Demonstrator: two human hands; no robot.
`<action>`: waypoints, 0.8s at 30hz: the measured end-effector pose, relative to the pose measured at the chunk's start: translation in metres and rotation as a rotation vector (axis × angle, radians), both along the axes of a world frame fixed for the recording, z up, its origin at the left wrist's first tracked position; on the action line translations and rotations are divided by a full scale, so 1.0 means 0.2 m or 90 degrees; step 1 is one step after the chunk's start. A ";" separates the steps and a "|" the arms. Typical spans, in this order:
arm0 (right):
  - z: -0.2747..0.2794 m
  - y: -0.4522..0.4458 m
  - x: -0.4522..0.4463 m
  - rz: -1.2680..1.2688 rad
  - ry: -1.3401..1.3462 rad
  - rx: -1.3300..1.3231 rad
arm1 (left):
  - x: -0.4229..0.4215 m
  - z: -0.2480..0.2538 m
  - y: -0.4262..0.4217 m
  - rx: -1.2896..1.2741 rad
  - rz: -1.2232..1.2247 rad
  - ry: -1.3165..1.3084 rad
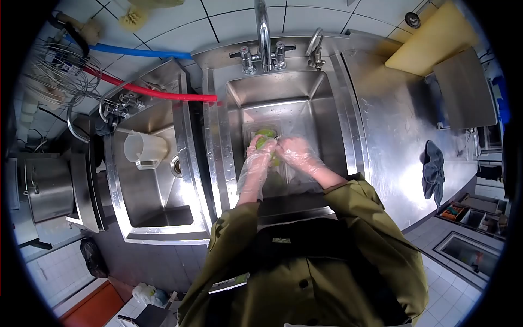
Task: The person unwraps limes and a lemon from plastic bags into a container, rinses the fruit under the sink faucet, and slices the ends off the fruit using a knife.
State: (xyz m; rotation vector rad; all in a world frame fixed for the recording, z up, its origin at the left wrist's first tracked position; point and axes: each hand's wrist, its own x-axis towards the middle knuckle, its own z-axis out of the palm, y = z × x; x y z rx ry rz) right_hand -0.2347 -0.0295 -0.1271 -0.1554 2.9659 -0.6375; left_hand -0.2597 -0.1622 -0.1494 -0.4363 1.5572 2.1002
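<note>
Both hands wear loose clear plastic gloves and meet inside the right-hand steel sink (320,101). My left hand (258,156) is closed around a green fruit or vegetable (261,143), whose exact kind I cannot make out. Close against it, my right hand (296,150) has its fingers curled together at the green piece; whatever they pinch is hidden. Just beyond the fingers another green piece (266,132) lies in a clear plastic container (248,127). More green shows below, between the wrists, partly covered by the hands.
A tall faucet (263,38) rises behind the sink. In the left sink (163,210) stands a translucent pitcher (146,150). Red hose (180,97) reaches over the divider. On the right counter (389,163) lie a dark cloth (433,169) and a leaning yellow board (430,41).
</note>
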 end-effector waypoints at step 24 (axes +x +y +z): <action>0.06 0.03 0.01 -0.132 -0.117 -0.354 | -0.08 0.21 -0.03 -0.188 -0.191 0.042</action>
